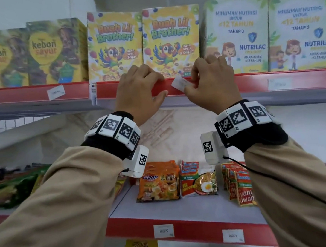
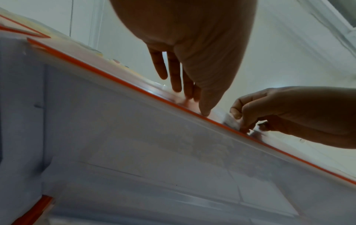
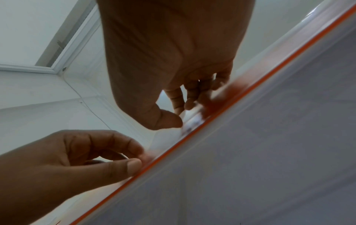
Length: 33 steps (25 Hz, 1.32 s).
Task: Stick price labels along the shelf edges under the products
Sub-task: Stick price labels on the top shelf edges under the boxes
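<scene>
A small white price label (image 1: 178,82) is pinched between the thumb and fingers of my right hand (image 1: 189,84). It is held tilted against the red edge strip (image 1: 116,88) of the upper shelf, under the right one of two yellow "Buah Lil Brother" cereal boxes (image 1: 171,40). My left hand (image 1: 163,86) grips the same strip just left of the label, fingers over its top and thumb under it. In the right wrist view the label (image 3: 192,121) touches the strip (image 3: 269,73) below my right thumb. Its sticky side is hidden.
White labels sit on the strip at the left (image 1: 56,91) and right (image 1: 279,84). "Kebon sayur" boxes (image 1: 55,52) and Nutrilac boxes (image 1: 237,35) flank the cereal. Noodle packets (image 1: 157,182) lie on the lower shelf, whose red edge carries two labels (image 1: 163,231).
</scene>
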Motion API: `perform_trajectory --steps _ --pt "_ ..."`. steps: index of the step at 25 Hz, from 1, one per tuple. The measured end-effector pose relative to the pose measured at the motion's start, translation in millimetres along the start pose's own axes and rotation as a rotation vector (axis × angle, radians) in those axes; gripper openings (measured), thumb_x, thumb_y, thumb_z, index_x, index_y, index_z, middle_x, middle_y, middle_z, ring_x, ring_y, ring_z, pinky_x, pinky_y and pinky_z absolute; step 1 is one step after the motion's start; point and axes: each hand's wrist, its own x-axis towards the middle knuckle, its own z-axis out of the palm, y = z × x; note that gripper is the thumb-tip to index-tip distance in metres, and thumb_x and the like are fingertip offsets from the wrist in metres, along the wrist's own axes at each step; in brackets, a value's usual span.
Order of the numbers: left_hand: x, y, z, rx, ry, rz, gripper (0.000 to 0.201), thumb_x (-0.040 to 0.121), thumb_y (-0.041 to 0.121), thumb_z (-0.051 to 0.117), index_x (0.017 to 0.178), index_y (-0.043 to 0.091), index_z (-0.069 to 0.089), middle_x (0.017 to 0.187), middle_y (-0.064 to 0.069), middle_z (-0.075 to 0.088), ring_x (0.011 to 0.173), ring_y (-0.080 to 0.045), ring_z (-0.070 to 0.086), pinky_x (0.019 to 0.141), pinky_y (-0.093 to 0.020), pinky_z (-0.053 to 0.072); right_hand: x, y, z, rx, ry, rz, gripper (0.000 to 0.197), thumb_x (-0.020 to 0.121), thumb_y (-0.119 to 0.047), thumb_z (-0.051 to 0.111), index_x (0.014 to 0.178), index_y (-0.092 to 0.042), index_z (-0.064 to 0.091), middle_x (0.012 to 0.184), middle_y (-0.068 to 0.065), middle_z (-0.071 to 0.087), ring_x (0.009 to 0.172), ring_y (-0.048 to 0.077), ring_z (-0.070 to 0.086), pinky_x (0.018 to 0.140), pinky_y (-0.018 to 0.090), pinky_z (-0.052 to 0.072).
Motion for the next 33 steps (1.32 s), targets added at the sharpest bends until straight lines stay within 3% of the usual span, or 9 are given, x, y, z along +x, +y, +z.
perform_trajectory --steps 5,8,10,13,15,21,27,30,33 --pt "1 -11 6 -0.053 0.012 0.022 0.030 0.084 0.037 0.066 0.104 0.015 0.064 0.098 -0.005 0.056 0.097 -0.026 0.048 0.085 -0.037 0.041 -2 -17 5 0.062 -0.006 0.006 0.030 0.083 -0.043 0.056 0.110 -0.030 0.064 0.110 0.000 0.057 0.117 0.029 0.040 0.095 0.043 0.032" --pt "2 -16 10 -0.070 0.007 0.024 0.029 0.084 0.037 0.066 0.103 0.016 0.063 0.098 -0.005 0.053 0.097 -0.026 0.047 0.085 -0.037 0.040 0 -22 4 0.073 -0.021 0.010 0.024 0.085 -0.044 0.060 0.104 -0.032 0.069 0.105 -0.001 0.059 0.114 0.027 0.042 0.095 0.042 0.032" --pt "2 -15 10 -0.076 -0.005 0.024 0.028 0.084 0.036 0.066 0.103 0.016 0.062 0.098 -0.006 0.053 0.096 -0.026 0.047 0.085 -0.038 0.040 3 -18 -1 0.186 -0.028 0.011 0.016 0.083 -0.038 0.065 0.096 -0.029 0.071 0.098 -0.001 0.060 0.103 0.023 0.050 0.093 0.038 0.039" --pt "3 -15 10 -0.076 -0.017 0.016 0.028 0.085 0.035 0.065 0.104 0.016 0.061 0.101 -0.006 0.052 0.097 -0.026 0.046 0.085 -0.038 0.040 8 -17 -7 0.311 -0.017 0.007 0.006 0.081 -0.023 0.068 0.085 -0.021 0.073 0.084 -0.004 0.064 0.072 0.005 0.054 0.072 0.022 0.043" --pt "4 -15 10 -0.089 -0.030 0.001 0.028 0.085 0.036 0.065 0.105 0.017 0.061 0.102 -0.005 0.052 0.098 -0.026 0.046 0.087 -0.038 0.039 10 -20 -9 0.376 -0.002 0.032 0.006 0.082 -0.019 0.067 0.083 -0.015 0.071 0.074 -0.007 0.064 0.061 -0.002 0.052 0.064 0.012 0.041" --pt "8 -15 9 -0.220 -0.052 -0.089 0.029 0.087 0.042 0.063 0.108 0.023 0.063 0.100 0.004 0.059 0.100 -0.022 0.048 0.091 -0.036 0.035 6 -35 -8 0.920 0.064 0.313 0.014 0.084 -0.004 0.062 0.094 -0.012 0.055 0.073 0.008 0.062 0.064 0.014 0.060 0.061 0.025 0.049" --pt "9 -12 10 -0.358 -0.015 -0.145 0.036 0.096 0.050 0.045 0.109 0.020 0.061 0.089 0.008 0.058 0.094 -0.024 0.051 0.090 -0.039 0.034 -12 -47 -8 1.493 -0.026 0.538 0.016 0.086 0.006 0.059 0.079 -0.008 0.058 0.073 0.010 0.066 0.066 0.014 0.067 0.066 0.023 0.056" --pt "9 -14 11 -0.373 -0.016 -0.145 0.026 0.096 0.040 0.049 0.103 0.017 0.060 0.089 0.005 0.061 0.091 -0.026 0.052 0.093 -0.041 0.034 -17 -49 -4 1.489 -0.047 0.544 0.016 0.086 0.003 0.061 0.079 -0.011 0.058 0.073 0.008 0.068 0.069 0.016 0.069 0.067 0.025 0.057" --pt "8 -15 11 -0.378 0.004 -0.137 0.021 0.094 0.033 0.055 0.098 0.015 0.064 0.087 0.001 0.060 0.090 -0.027 0.050 0.088 -0.039 0.036 -17 -47 1 1.205 -0.006 0.463 0.008 0.086 -0.007 0.065 0.089 -0.013 0.061 0.075 0.004 0.067 0.064 0.013 0.067 0.057 0.021 0.050"
